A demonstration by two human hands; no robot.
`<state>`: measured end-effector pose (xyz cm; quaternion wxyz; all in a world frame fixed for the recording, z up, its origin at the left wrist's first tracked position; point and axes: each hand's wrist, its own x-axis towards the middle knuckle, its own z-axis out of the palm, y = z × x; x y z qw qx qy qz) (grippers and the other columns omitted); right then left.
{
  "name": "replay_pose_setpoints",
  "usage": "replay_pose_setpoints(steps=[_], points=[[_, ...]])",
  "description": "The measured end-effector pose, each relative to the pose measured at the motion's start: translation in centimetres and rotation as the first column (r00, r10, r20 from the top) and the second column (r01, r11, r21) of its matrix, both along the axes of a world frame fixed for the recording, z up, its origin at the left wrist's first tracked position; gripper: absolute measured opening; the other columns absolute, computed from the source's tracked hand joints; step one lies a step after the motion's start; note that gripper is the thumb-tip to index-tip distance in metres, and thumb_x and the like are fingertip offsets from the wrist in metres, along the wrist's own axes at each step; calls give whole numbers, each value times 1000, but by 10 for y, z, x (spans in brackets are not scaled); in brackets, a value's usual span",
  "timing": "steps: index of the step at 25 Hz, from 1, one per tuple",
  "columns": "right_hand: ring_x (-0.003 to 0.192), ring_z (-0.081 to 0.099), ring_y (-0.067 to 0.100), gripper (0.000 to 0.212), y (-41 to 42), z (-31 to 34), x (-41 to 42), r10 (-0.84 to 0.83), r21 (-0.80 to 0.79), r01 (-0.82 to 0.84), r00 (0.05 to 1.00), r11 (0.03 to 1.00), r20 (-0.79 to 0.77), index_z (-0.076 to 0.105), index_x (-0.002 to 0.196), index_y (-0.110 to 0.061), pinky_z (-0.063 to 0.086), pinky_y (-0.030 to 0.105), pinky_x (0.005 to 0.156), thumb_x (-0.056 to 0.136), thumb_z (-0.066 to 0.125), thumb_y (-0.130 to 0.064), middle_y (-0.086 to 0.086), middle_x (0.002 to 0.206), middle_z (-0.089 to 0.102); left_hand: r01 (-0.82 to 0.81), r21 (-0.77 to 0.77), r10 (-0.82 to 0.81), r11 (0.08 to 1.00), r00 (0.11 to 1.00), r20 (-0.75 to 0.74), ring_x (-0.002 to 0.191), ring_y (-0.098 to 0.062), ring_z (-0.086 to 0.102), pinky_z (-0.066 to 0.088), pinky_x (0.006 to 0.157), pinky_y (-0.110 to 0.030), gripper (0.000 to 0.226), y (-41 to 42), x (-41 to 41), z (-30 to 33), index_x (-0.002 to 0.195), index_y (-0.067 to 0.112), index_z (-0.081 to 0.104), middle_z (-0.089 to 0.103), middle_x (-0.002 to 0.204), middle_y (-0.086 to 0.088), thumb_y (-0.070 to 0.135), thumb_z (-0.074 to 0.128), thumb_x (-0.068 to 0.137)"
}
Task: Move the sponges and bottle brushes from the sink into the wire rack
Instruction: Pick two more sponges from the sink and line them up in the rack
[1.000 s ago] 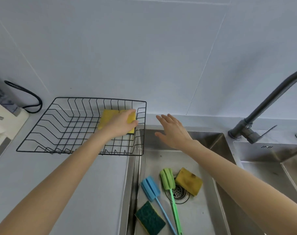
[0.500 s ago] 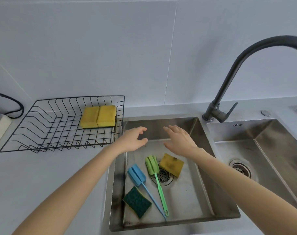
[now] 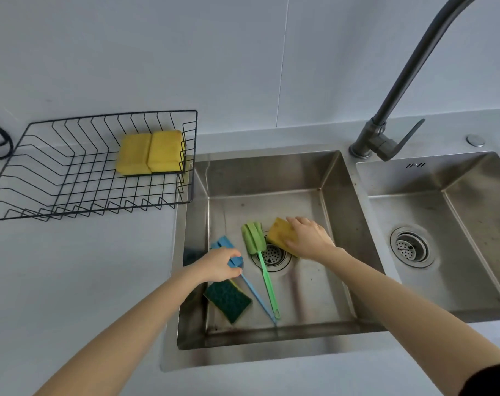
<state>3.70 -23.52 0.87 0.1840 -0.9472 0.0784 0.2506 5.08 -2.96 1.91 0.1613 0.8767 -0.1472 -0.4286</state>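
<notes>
Two yellow sponges [image 3: 150, 152] lie side by side in the back right corner of the black wire rack [image 3: 43, 192] on the counter. Down in the left sink basin [image 3: 271, 178], my left hand [image 3: 218, 265] closes around the head of the blue bottle brush [image 3: 224, 244]. My right hand [image 3: 310, 237] rests on a yellow sponge [image 3: 279, 231] beside the drain, fingers curling over it. A green bottle brush [image 3: 254, 237] lies between the hands, its handle pointing toward me. A green-topped sponge [image 3: 228, 300] lies in the front left of the basin.
A dark curved faucet [image 3: 397, 90] rises behind the divider between the two basins. The right basin [image 3: 457, 212] holds only its drain strainer. A black cable [image 3: 0, 144] lies at the far left, behind the rack.
Both hands dropped from above the sink down into the basin. The left one closed on the blue brush head and the right one landed on the yellow sponge.
</notes>
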Motion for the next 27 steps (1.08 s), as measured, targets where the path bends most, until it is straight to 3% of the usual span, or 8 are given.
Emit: replay_pose_setpoints(steps=[4, 8, 13, 16, 20, 27], points=[[131, 41, 33, 60, -4, -24, 2, -54, 19, 55, 996, 998, -75, 30, 143, -13, 32, 41, 109, 89, 49, -31, 14, 142, 43, 87, 94, -83, 992, 996, -39, 131, -23, 39, 34, 110, -36, 55, 4, -6, -29, 138, 12, 34, 39, 145, -9, 25, 53, 88], [138, 30, 34, 63, -8, -47, 5, -119, 16, 122, 987, 992, -106, 24, 146, -12, 29, 43, 111, 90, 50, -24, 15, 151, 28, 195, 187, -190, 963, 981, -45, 129, -26, 38, 36, 107, -43, 59, 7, -11, -51, 139, 15, 32, 39, 143, -8, 25, 55, 86], [144, 15, 34, 68, -10, -71, 8, -202, 10, 205, 972, 979, -119, 14, 148, -14, 22, 46, 116, 92, 50, -26, 17, 158, 9, 310, 245, -297, 919, 951, -89, 137, -28, 25, 26, 112, -44, 65, 7, -14, -71, 143, 16, 24, 26, 152, -6, 27, 54, 86], [143, 15, 35, 66, -8, -83, 9, -240, 20, 243, 966, 970, -101, 17, 147, -12, 21, 46, 115, 92, 49, -29, 19, 155, 14, 332, 256, -318, 908, 943, -97, 138, -28, 23, 25, 113, -44, 65, 9, -14, -80, 143, 16, 24, 23, 152, -6, 26, 54, 86], [132, 30, 37, 57, -8, -91, 10, -263, 18, 264, 964, 964, -23, 27, 142, -10, 29, 44, 109, 92, 49, -26, 20, 144, 30, 345, 281, -338, 896, 938, -76, 137, -30, 24, 27, 112, -44, 63, 10, -17, -89, 143, 15, 23, 22, 152, -7, 22, 52, 88], [124, 36, 37, 57, -9, -92, 4, -352, 80, 361, 929, 929, -111, 37, 131, -5, 42, 45, 100, 85, 63, -26, 21, 134, 35, 282, 245, -292, 927, 956, 4, 121, -26, 38, 38, 101, -38, 43, 15, -19, -86, 122, 15, 45, 43, 133, -7, 23, 61, 83]])
